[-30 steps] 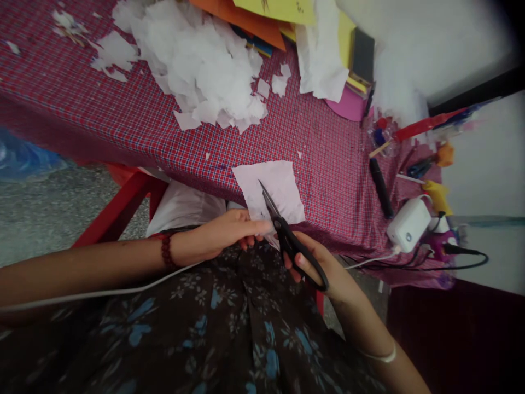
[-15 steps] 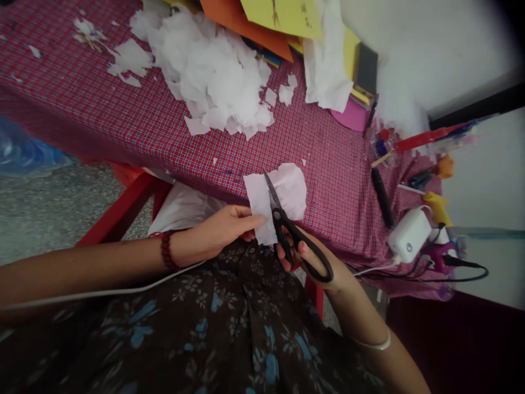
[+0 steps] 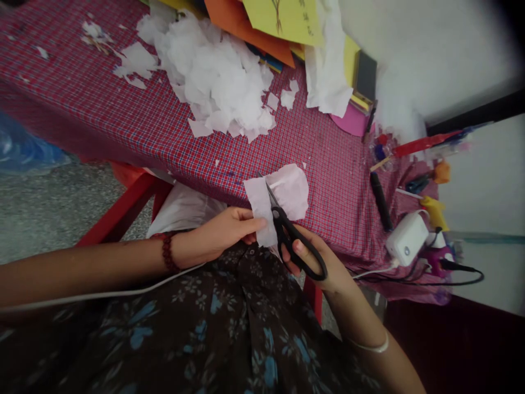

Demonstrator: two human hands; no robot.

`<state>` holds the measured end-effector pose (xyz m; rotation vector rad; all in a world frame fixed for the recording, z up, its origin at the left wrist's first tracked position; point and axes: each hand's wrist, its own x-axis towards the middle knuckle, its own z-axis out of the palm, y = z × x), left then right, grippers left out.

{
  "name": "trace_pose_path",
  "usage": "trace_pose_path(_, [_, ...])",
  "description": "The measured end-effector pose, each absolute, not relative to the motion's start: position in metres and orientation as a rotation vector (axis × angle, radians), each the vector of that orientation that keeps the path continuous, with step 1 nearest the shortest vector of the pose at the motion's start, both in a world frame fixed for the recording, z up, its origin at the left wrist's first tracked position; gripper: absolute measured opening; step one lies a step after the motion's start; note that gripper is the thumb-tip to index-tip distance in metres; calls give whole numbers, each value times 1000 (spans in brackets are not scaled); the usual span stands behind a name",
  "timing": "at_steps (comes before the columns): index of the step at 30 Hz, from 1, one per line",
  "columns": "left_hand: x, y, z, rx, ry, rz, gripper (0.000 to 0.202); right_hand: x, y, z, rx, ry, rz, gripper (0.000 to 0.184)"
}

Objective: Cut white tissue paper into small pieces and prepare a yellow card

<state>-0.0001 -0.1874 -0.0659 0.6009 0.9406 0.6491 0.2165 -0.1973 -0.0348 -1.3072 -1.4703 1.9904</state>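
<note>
Pinched between the thumb and fingers of my left hand (image 3: 229, 230) is a thin white piece of paper (image 3: 259, 205), held over the table's near edge. My right hand (image 3: 309, 251) grips black-handled scissors (image 3: 283, 224), the thumb and fingers in the handle loops. The scissor blades lie across the paper with their tips pointing away from me. Right of the blades, a wider part of the paper (image 3: 291, 191) lies against the tablecloth; whether it still joins the left part is hidden by the blades.
A heap of torn white paper (image 3: 221, 76) lies on the checked tablecloth (image 3: 328, 158). Yellow card (image 3: 283, 19) and an orange sheet (image 3: 246, 30) are at the back. On the right are a black marker (image 3: 380, 202), a white device (image 3: 407, 238) and cables.
The scissors' handles have drawn closer together and the blades have closed on the paper. The left hand keeps its pinch almost in place. The view has shifted slightly.
</note>
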Motion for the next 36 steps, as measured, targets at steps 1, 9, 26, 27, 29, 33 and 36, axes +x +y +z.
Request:
trace_pose_path(1, [0, -188, -66, 579, 931, 648, 18, 217, -197, -36, -1302, -1463, 1998, 42])
trace_pose_path(9, [-27, -187, -53, 501, 964, 746, 10, 221, -199, -46, -1134, -1146, 2163, 67])
trace_pose_path(26, [-76, -187, -38, 381, 677, 902, 31, 233, -224, -36, -1028, -1607, 2146, 66])
trace_pose_path(27, [-77, -185, -37, 384, 675, 900, 29, 228, -222, -36, -1009, -1621, 2141, 65])
trace_pose_path(29, [-79, -180, -35, 406, 678, 893, 25, 216, -213, -35, -970, -1655, 2117, 61])
trace_pose_path(33, [-86, -167, -29, 474, 692, 907, 20, 191, -190, -27, -925, -1645, 2055, 57])
trace_pose_path(36, [-93, -156, -21, 517, 698, 915, 25, 177, -173, -22, -912, -1554, 2061, 55])
